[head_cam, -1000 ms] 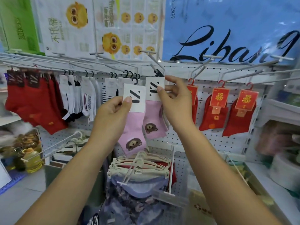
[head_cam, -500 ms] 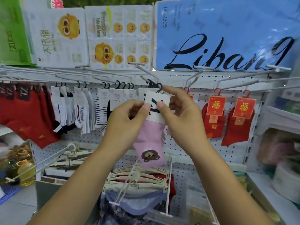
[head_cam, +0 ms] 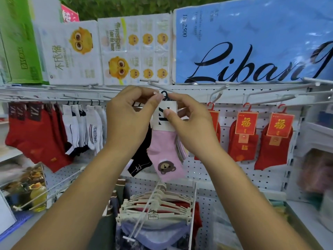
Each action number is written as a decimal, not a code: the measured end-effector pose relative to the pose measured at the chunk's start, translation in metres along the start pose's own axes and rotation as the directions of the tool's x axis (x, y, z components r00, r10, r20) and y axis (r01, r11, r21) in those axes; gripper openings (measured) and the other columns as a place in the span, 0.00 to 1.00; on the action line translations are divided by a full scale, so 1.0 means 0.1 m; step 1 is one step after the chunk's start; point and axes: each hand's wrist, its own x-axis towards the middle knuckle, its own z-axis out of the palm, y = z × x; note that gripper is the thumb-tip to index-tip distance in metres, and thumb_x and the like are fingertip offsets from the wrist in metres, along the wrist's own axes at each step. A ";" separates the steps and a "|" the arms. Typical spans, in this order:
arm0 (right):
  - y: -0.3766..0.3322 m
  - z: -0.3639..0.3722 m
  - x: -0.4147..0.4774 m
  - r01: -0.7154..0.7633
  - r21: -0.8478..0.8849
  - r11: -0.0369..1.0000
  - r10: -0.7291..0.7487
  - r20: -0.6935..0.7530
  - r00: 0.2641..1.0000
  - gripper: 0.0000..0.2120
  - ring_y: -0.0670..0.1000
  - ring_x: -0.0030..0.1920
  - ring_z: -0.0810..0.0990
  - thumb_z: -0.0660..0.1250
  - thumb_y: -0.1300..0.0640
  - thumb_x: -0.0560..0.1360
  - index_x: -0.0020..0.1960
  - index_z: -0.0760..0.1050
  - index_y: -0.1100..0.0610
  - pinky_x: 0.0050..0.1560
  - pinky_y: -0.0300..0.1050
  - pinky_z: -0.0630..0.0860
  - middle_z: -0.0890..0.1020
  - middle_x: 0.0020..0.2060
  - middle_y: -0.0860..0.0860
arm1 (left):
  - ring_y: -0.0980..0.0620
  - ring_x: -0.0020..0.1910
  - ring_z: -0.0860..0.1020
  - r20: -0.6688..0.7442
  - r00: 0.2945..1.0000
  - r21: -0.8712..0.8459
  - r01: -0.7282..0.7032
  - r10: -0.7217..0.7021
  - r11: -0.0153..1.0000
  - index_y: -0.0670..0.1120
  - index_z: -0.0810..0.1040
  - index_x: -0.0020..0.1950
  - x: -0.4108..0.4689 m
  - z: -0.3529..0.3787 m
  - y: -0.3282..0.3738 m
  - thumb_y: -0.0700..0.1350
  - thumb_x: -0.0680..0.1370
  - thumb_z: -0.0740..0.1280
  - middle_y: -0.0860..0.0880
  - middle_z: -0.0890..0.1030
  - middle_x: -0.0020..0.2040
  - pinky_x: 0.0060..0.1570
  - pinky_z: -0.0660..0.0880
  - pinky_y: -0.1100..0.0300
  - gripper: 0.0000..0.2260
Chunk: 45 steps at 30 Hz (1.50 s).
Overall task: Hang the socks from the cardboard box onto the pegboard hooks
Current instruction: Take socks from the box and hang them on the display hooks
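A pair of pink socks point(head_cam: 166, 154) with a brown bear face and a white card label hangs in front of the white pegboard point(head_cam: 203, 170). My left hand point(head_cam: 129, 120) pinches the small black hanger hook at the top of the card. My right hand point(head_cam: 191, 121) pinches the card itself, thumb on its front. The hanger hook is right at a white metal peg point(head_cam: 156, 85) that juts out from the board; I cannot tell whether it is over the peg. More pink socks show behind my right hand. The cardboard box is out of view.
Red, white and black socks point(head_cam: 54, 134) hang on pegs to the left, red socks with gold-lettered cards point(head_cam: 273, 141) to the right. Long bare pegs point(head_cam: 281, 87) stick out at head height. Tissue packs point(head_cam: 252, 42) stand on the shelf above. Hangers with clothes point(head_cam: 155, 208) sit below.
Both hands have risen with the pink socks toward the peg. The left hand moved from the card up to the black hanger hook, and the view tilted upward.
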 end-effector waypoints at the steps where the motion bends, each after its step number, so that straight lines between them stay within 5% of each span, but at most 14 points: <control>1: 0.02 0.02 0.00 0.001 -0.005 1.000 -0.001 0.007 1.000 0.16 0.48 0.46 0.79 0.73 0.55 0.77 0.63 0.80 0.46 0.47 0.40 0.77 0.81 0.48 0.40 | 0.63 0.44 0.80 0.015 1.000 0.005 -0.009 0.009 1.000 0.50 0.85 0.48 0.01 -0.01 -0.01 0.46 0.77 0.74 0.56 0.84 0.45 0.43 0.74 0.68 0.02; 11: 0.02 -0.03 -0.12 0.000 -0.158 0.987 -0.008 -0.049 0.999 0.21 0.43 0.47 0.78 0.74 0.55 0.76 0.68 0.77 0.47 0.48 0.33 0.76 0.76 0.51 0.43 | 0.62 0.50 0.79 0.117 0.983 0.071 -0.150 0.141 0.986 0.46 0.85 0.54 -0.03 -0.21 -0.12 0.43 0.80 0.70 0.54 0.83 0.49 0.49 0.75 0.69 0.05; 17: -0.06 -0.13 -0.55 -0.068 -0.301 0.951 0.043 -0.087 0.995 0.22 0.41 0.54 0.76 0.73 0.52 0.76 0.68 0.75 0.48 0.55 0.40 0.77 0.74 0.59 0.44 | 0.57 0.58 0.77 0.267 0.962 0.168 -0.100 0.053 0.981 0.49 0.82 0.59 -0.33 -0.52 -0.23 0.45 0.79 0.71 0.56 0.81 0.55 0.60 0.73 0.61 0.09; 23: -0.25 -0.13 -1.40 -0.181 -0.397 0.900 0.159 -0.089 0.983 0.22 0.42 0.61 0.74 0.73 0.50 0.76 0.69 0.74 0.48 0.63 0.45 0.75 0.75 0.60 0.41 | 0.58 0.60 0.74 0.439 0.898 0.171 -0.040 -0.039 0.984 0.49 0.81 0.61 -0.84 -0.99 -0.32 0.47 0.78 0.72 0.56 0.78 0.59 0.57 0.62 0.79 0.12; 26: -0.41 -0.09 -1.96 -0.232 -0.436 0.870 0.211 -0.096 0.973 0.21 0.43 0.62 0.74 0.73 0.49 0.76 0.67 0.74 0.47 0.64 0.48 0.75 0.75 0.58 0.41 | 0.55 0.62 0.75 0.519 0.854 0.142 -0.027 -0.051 0.989 0.47 0.81 0.61 -1.21 -1.24 -0.35 0.48 0.79 0.71 0.54 0.79 0.59 0.60 0.66 0.70 0.12; 30: -0.58 -0.02 -2.68 -0.353 -0.488 0.798 0.324 -0.146 0.935 0.21 0.47 0.64 0.74 0.72 0.48 0.76 0.67 0.75 0.49 0.64 0.52 0.75 0.76 0.61 0.45 | 0.58 0.60 0.73 0.622 0.774 0.106 0.070 -0.121 0.992 0.48 0.80 0.62 -1.76 -1.54 -0.32 0.48 0.80 0.70 0.56 0.78 0.58 0.58 0.64 0.75 0.11; 35: -0.79 -0.02 -3.55 -0.514 -0.506 0.693 0.444 -0.263 0.857 0.20 0.50 0.61 0.77 0.73 0.49 0.75 0.65 0.78 0.53 0.61 0.51 0.76 0.79 0.57 0.49 | 0.51 0.67 0.72 0.766 0.604 0.149 0.167 -0.221 0.975 0.48 0.77 0.69 -2.44 -1.70 -0.28 0.49 0.81 0.68 0.51 0.76 0.67 0.61 0.66 0.61 0.16; 41: -1.11 -0.26 -4.69 -0.749 -0.464 0.473 0.647 -0.394 0.653 0.19 0.49 0.62 0.77 0.72 0.51 0.77 0.66 0.77 0.53 0.61 0.47 0.74 0.80 0.59 0.46 | 0.47 0.73 0.70 0.901 0.358 0.198 0.162 -0.244 0.967 0.48 0.72 0.74 -3.20 -1.66 -0.19 0.53 0.82 0.66 0.49 0.73 0.73 0.70 0.69 0.45 0.21; 45: -1.25 -0.49 -5.43 -0.863 -0.381 0.332 0.731 -0.473 0.491 0.21 0.47 0.61 0.77 0.76 0.54 0.74 0.65 0.78 0.55 0.61 0.42 0.72 0.79 0.58 0.46 | 0.48 0.73 0.69 0.932 0.272 0.190 0.200 -0.240 0.961 0.49 0.73 0.74 -3.74 -1.58 -0.03 0.52 0.82 0.65 0.49 0.73 0.73 0.72 0.67 0.48 0.20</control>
